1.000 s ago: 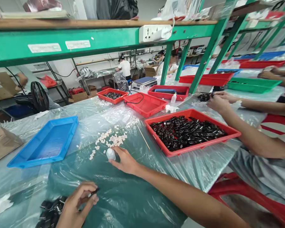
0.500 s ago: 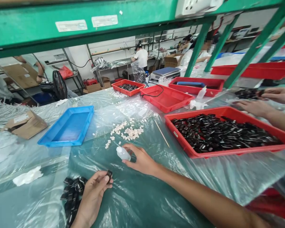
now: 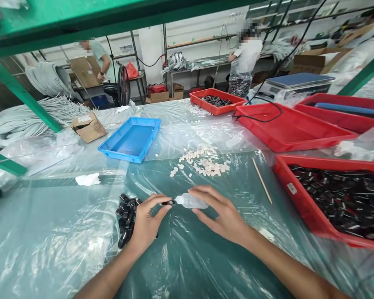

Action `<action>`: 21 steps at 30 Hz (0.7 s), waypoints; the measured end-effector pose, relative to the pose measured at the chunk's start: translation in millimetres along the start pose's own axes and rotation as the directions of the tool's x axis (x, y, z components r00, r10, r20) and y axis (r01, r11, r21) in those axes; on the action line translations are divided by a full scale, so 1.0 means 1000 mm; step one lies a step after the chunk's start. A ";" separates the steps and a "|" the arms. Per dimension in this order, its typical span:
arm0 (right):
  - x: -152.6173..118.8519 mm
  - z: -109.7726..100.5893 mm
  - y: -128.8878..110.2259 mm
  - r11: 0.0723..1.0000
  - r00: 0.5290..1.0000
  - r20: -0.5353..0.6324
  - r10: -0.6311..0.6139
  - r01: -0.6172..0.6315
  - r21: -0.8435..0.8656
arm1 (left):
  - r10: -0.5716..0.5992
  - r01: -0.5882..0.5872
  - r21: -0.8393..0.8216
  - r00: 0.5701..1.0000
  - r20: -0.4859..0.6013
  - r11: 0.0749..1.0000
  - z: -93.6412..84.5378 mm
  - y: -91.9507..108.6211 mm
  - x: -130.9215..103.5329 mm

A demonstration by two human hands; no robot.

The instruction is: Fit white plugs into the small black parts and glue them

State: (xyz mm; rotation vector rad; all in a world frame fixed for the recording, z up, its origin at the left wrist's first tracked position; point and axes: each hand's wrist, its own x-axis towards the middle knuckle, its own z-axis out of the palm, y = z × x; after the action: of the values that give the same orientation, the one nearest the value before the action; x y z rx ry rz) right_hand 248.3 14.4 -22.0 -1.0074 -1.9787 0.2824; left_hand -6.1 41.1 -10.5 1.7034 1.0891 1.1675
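Note:
Between the thumb and fingers of my left hand point(image 3: 148, 222) is a small black plastic part point(image 3: 167, 203), held low over the table. My right hand point(image 3: 222, 211) grips a translucent white squeeze bottle point(image 3: 191, 201) lying on its side in the air. Its nozzle points left and meets, or nearly meets, the black part. A cluster of similar black parts point(image 3: 124, 220) lies beside my left wrist, partly hidden by it. Beyond both hands, small whitish pieces point(image 3: 208, 166) are scattered on the plastic-covered table point(image 3: 65, 224).
A blue tray point(image 3: 129, 139) stands at the back left. On the right are a red tray point(image 3: 282, 191) of black parts, another red tray point(image 3: 286, 128) and a thin wooden stick point(image 3: 262, 181). Crumpled white tissue point(image 3: 87, 179) lies left. A green frame point(image 3: 112, 25) crosses overhead.
My hands have come together: the bottle has tipped to horizontal, its nozzle now at the black part. The view has swung left, so the co-worker's hands at the right are out of sight.

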 end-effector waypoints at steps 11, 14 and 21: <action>0.005 -0.007 -0.012 0.997 0.997 -0.020 -0.076 0.075 -0.015 | 0.130 -0.132 0.060 0.990 0.045 0.989 -0.003 -0.003 -0.003; 0.006 -0.011 -0.021 0.997 0.996 -0.052 -0.071 0.072 0.004 | 0.218 -0.225 0.120 0.973 0.073 0.967 -0.001 -0.005 -0.003; -0.002 -0.011 -0.032 0.990 0.993 -0.038 -0.110 0.106 -0.095 | 0.335 -0.347 0.131 0.936 0.106 0.929 0.002 -0.006 -0.004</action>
State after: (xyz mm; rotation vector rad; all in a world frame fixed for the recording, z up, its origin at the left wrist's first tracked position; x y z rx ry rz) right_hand 240.3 -9.4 0.6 -0.9522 -2.0147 0.1087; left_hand -6.7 39.3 -17.5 2.1015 0.8671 1.2379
